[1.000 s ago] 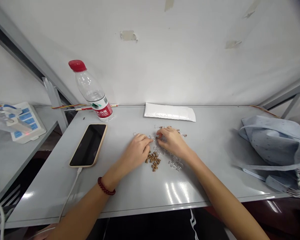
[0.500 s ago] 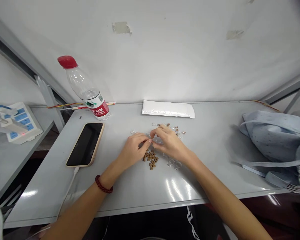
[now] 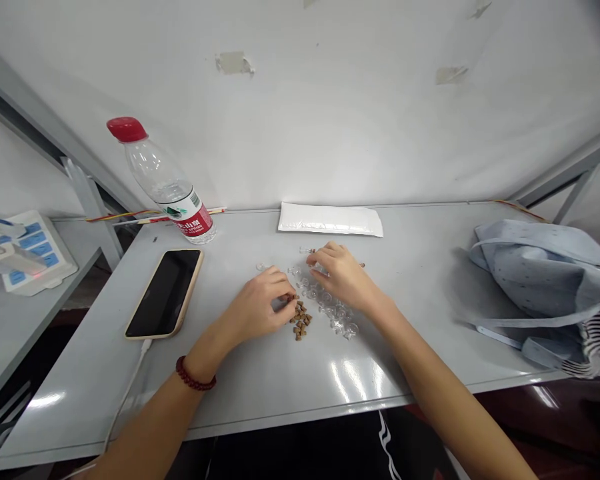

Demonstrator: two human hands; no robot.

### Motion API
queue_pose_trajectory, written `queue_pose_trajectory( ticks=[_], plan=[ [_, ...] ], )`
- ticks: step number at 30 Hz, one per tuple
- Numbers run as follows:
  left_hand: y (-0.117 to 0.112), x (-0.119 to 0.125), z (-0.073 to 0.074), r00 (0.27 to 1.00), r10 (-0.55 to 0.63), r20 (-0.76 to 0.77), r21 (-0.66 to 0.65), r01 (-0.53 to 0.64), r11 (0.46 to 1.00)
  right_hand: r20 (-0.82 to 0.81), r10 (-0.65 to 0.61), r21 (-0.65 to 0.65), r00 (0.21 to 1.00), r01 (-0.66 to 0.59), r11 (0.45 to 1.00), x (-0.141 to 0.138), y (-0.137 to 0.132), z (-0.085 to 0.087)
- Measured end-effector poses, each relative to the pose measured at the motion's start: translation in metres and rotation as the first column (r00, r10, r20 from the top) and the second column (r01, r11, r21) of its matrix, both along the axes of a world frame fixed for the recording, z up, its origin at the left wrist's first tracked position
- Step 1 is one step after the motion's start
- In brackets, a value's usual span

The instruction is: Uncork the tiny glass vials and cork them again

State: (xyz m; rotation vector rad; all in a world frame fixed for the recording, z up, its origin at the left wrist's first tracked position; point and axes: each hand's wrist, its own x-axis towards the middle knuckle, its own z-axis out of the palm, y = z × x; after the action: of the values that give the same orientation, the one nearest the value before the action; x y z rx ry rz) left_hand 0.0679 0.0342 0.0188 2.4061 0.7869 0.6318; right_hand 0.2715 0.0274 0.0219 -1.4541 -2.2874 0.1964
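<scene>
My left hand (image 3: pixel 264 303) is at the left edge of a small pile of tiny brown cork stoppers (image 3: pixel 301 321), thumb and forefinger closing around a cork at the fingertips. My right hand (image 3: pixel 344 275) hovers over the far part of the clear little glass bottles (image 3: pixel 337 313), fingers curved and thumb apart, with nothing visible in them. Beyond its fingertips lies a corked bottle (image 3: pixel 306 251); other corked ones are mostly hidden behind the hand. A single clear bottle (image 3: pixel 261 267) lies left of the group.
A phone (image 3: pixel 165 293) on a charging cable lies at the left, near a red-capped water bottle (image 3: pixel 187 210). A white padded packet (image 3: pixel 330 220) lies by the wall. Light blue cloth (image 3: pixel 545 280) is heaped at the right. A power strip (image 3: pixel 40 253) sits far left.
My hands, previously together at the fingertips, have separated. The left has come down to the corks, the right has shifted away, uncovering more clear bottles. The view has moved slightly.
</scene>
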Motion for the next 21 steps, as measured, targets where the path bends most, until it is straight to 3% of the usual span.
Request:
queue_pose_trajectory(
  ticks=[5,10,21],
  plan=[
    [0.003,-0.002,-0.002,0.999,-0.025,-0.020,-0.089,0.024,0.996,0.069,0.038,-0.067,0.997,-0.033,0.997,-0.001,-0.005,0.004],
    [0.004,0.001,-0.002,1.000,-0.018,-0.006,-0.148,0.017,0.989,0.017,-0.049,-0.047,0.999,0.050,0.998,0.015,-0.002,0.009],
    [-0.002,0.006,-0.004,0.999,0.019,0.027,-0.161,-0.014,0.987,0.015,-0.109,-0.171,0.994,0.110,0.979,0.034,-0.001,0.016]
  ],
)
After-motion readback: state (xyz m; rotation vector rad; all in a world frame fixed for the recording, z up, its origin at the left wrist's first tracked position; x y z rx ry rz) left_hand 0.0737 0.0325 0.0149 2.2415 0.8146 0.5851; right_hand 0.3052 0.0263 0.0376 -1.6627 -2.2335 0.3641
